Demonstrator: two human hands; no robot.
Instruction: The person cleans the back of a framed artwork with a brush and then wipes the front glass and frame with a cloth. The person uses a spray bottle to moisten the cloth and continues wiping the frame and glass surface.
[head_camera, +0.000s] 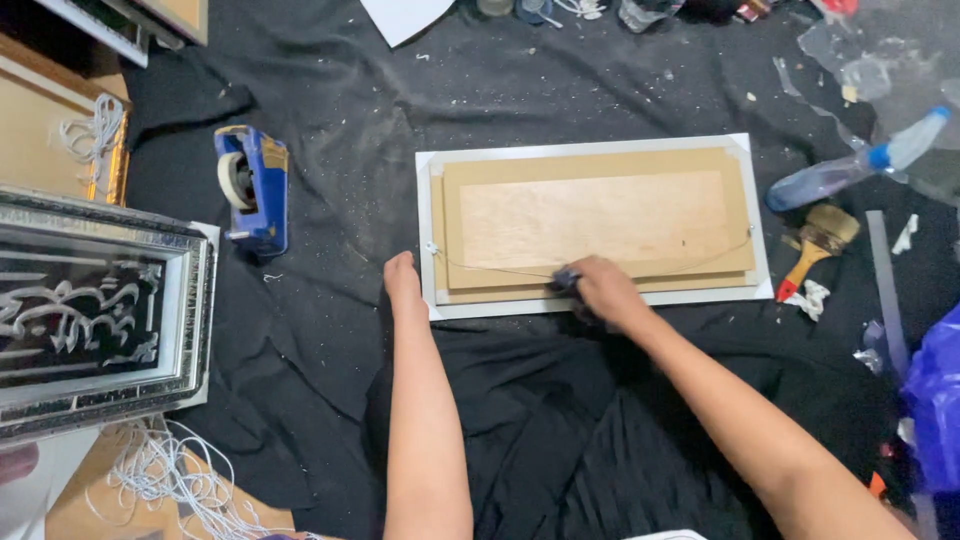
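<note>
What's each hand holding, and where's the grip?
Right hand grips a small dark object against the frame back; its kind cannot be told. Left hand holds nothing, resting at the frame's left edge.

- right hand (605, 290): blurred; a small dark thing in its fingers, can't tell what.
- left hand (402, 278): fingers curled out of sight at the frame (595, 145) corner.
- mirrored frame (100, 310): cut off at the left edge.
- blue bag (935, 400): cut off at the right.
- clutter along the top edge: too small to tell.
</note>
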